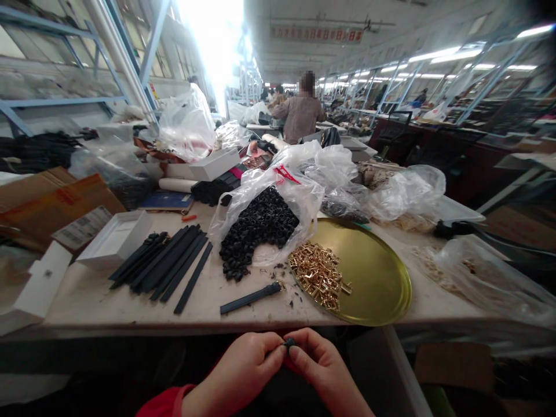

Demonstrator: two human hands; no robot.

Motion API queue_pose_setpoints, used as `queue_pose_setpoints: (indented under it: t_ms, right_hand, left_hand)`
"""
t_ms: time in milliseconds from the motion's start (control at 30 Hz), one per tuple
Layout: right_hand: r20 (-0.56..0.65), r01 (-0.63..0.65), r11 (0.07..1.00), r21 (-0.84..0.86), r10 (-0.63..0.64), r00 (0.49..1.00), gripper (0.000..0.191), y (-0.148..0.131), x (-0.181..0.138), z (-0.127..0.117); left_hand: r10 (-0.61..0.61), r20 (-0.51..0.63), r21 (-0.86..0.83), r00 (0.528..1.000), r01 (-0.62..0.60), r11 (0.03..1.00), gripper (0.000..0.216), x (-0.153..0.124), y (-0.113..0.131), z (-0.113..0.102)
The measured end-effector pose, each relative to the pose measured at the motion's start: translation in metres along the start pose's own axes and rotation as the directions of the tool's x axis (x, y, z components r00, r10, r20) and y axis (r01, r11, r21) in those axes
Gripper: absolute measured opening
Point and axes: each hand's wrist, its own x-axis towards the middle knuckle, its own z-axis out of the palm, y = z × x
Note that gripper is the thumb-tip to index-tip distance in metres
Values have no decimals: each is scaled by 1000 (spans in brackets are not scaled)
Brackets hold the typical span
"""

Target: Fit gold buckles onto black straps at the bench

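Just in front of the table edge, my left hand (244, 368) and my right hand (320, 360) meet fingertip to fingertip. Both are closed in a pinch on a small black loop (289, 343), partly hidden by the fingers. On the table ahead lies a dark strap (249, 298) with a gold buckle at its right end. Several flat black strips (169, 263) are spread to the left. A plastic bag (310, 200) lies open, spilling many black loops (260, 223). Gold buckles (319, 272) are heaped on the left part of a round gold tray (382, 278).
White boxes (115, 240) and a brown carton (56, 202) stand at the left. Behind are a blue book (167, 201), an orange piece (189, 218) and clear bags (408, 191). Another bag (495, 272) lies right. A person (299, 116) is farther back, facing away.
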Motion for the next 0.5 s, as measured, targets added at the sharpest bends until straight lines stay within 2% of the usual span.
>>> queue_pose_setpoints:
  t_ms: [200,300,400,500]
  right_hand:
    - [-35,4,998,66,-2,999,39,-1,0,7]
    - [-51,18,995,100,-13,999,39,4,2,11]
    - [-54,56,995,79,-52,997,37,11,6,9]
    - [9,146,989,-11,-146,989,37,3,4,1]
  left_hand:
    - [25,-111,-253,993,-52,966,33,-2,-5,19]
    - [12,-162,-326,987,-65,943,35,1,-10,25]
    - [7,-163,-350,987,-65,934,37,5,-12,25]
    - [-20,-159,-250,987,-21,968,38,4,1,22]
